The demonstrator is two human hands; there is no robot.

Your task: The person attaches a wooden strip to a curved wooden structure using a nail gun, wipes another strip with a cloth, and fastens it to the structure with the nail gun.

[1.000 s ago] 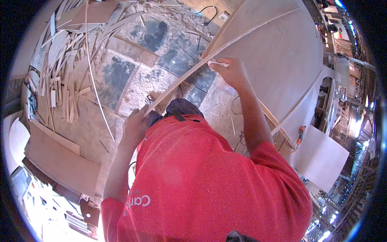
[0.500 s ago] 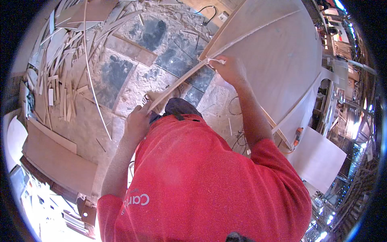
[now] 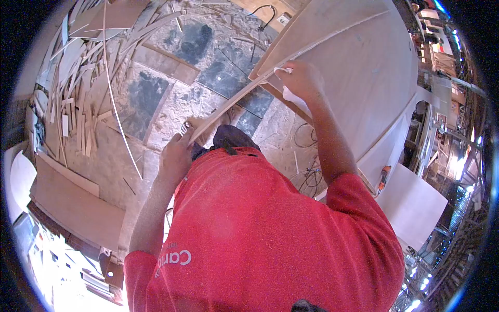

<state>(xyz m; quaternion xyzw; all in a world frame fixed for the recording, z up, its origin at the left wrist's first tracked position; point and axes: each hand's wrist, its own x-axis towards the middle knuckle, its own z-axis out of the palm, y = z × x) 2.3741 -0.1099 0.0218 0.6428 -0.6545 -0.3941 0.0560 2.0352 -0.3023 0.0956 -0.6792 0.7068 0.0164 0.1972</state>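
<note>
A long, thin wooden strip [image 3: 227,107] runs from beside my body, up and across a large pale board [image 3: 358,78]. My left hand [image 3: 176,155] is closed around its near end. Farther along, my right hand [image 3: 302,80] pinches a crumpled white rag [image 3: 294,99], part of which hangs below the palm. The rag's upper tip is right at the strip, close to the board's corner; whether it presses on the wood I cannot tell.
Wood offcuts [image 3: 78,99] lie heaped on the sawdust-covered floor at the left. An orange-and-black tool [image 3: 384,177] rests at the board's right edge, near a pale sheet [image 3: 416,208]. Cables [image 3: 312,179] trail on the floor below the board.
My right hand has moved slightly up and right along the strip, with more of the white rag now showing beneath it. My left hand stays at the near end.
</note>
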